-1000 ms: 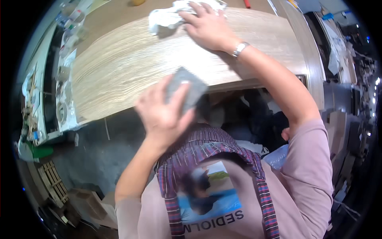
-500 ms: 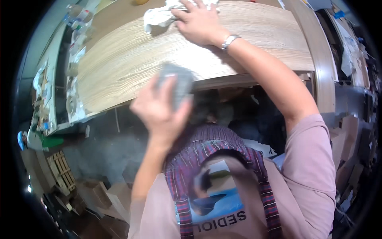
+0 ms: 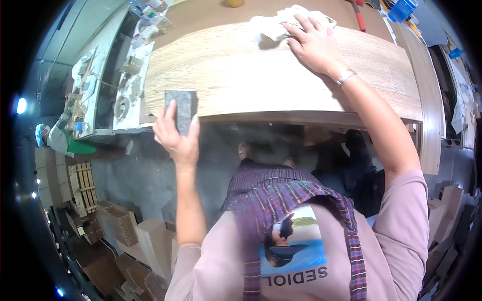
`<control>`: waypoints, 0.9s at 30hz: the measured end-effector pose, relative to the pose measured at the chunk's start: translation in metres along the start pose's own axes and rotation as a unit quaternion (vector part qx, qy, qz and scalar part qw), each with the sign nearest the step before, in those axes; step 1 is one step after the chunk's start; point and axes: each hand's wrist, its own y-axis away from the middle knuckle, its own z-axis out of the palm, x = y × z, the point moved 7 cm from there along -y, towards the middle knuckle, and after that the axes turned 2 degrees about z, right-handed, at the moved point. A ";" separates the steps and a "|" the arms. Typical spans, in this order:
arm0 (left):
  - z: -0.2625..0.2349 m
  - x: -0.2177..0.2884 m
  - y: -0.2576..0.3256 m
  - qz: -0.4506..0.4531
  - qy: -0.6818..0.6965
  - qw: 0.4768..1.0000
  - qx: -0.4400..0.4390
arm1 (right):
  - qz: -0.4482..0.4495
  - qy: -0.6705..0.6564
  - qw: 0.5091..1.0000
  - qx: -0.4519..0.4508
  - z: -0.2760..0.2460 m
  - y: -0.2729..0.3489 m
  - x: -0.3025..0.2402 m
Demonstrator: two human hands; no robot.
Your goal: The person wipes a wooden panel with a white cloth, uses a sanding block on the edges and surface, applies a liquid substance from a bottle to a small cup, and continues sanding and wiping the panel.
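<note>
Here, in the head view, the left hand (image 3: 175,138) is raised at the near edge of a long pale wooden panel (image 3: 241,75), fingers and thumb closed around a grey sanding block (image 3: 182,108). The block stands upright in that grip, its upper part lying against the panel's near-left corner and its lower part hidden behind the fingers. The right hand (image 3: 314,45) reaches far across the panel, palm down and fingers spread flat, pressing on a crumpled white cloth (image 3: 281,22) that lies at the panel's far edge; the fingertips rest on the cloth while the heel of the hand lies on the bare wood. A metal watch band (image 3: 346,76) circles that wrist.

The panel lies on a brown worktable (image 3: 201,12), its near edge overhanging a dark grey floor (image 3: 145,170). To the left, a narrow bench (image 3: 100,95) holds scattered small tools and scraps too small to tell apart. Beyond the panel on the right, a red-handled tool (image 3: 357,12) lies on the table and a blue container (image 3: 401,9) stands near the corner. Stacked cardboard boxes (image 3: 125,236) sit on the floor lower left. Another person in a green top and a blue cap (image 3: 63,140) is at the far left edge.
</note>
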 end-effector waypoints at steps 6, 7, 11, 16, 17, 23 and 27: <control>-0.004 -0.165 -0.049 -0.146 0.224 0.964 0.006 | 0.022 0.003 0.999 -0.039 -0.005 0.000 -0.009; 0.003 -0.188 -0.062 -0.155 0.256 0.954 -0.019 | 0.023 0.006 0.999 -0.036 -0.006 -0.002 -0.009; 0.052 -0.286 -0.095 -0.190 0.240 0.950 -0.065 | 0.008 0.012 0.999 -0.033 -0.019 -0.005 -0.018; 0.113 -0.317 -0.149 -0.042 0.146 0.982 -0.112 | 0.036 -0.043 0.998 -0.008 -0.034 -0.011 -0.031; 0.125 -0.316 -0.161 -0.034 0.166 0.979 -0.117 | 0.076 -0.062 0.995 0.000 -0.040 -0.008 -0.025; 0.085 -0.163 -0.229 0.122 0.298 0.932 -0.168 | 0.052 -0.231 0.971 0.033 -0.069 0.024 -0.211; 0.073 -0.108 -0.237 0.274 0.269 0.899 -0.210 | -0.027 -0.190 0.981 0.025 -0.076 0.053 -0.282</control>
